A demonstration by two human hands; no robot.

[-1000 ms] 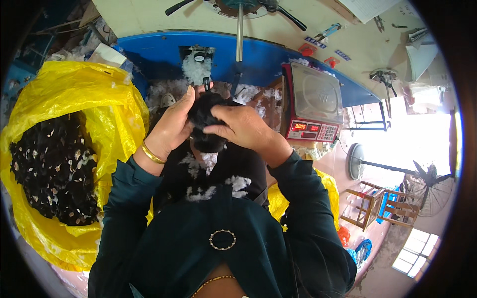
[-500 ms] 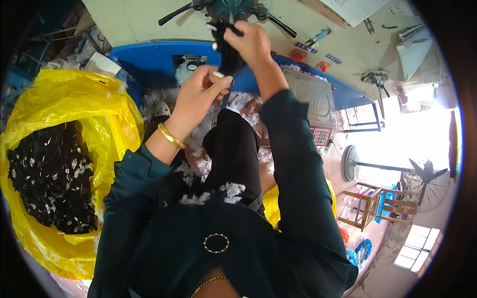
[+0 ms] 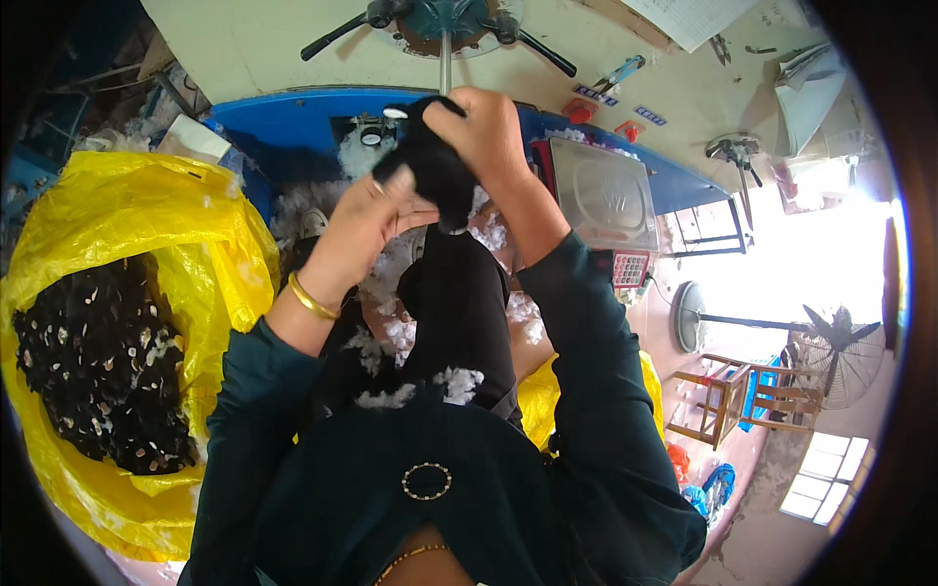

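Observation:
A small black plush piece (image 3: 430,168) with pale bits at its edges is between my two hands, just below the thin metal tube (image 3: 446,66) of a green machine. My right hand (image 3: 486,132) pinches its upper right side, close to the tube's lower end. My fingers hide whether the tube enters the piece. My left hand (image 3: 363,223), a gold bangle on its wrist, grips the lower left side between thumb and fingers, slightly blurred. To my left, a yellow woven sack (image 3: 230,234) stands open, full of many black plush pieces (image 3: 103,361) with white bits.
Two black-handled levers (image 3: 535,49) flank the tube. A blue panel (image 3: 264,122) with a gauge (image 3: 370,138) lies beyond my hands. White fluff (image 3: 401,337) covers the floor and my lap. At right are a scale (image 3: 601,195), red knobs (image 3: 580,112) and snips (image 3: 622,71).
Both hands have come nearer to me with the black plush piece, baring more of the metal tube. The piece now looks rounder, and my left hand has moved lower along it.

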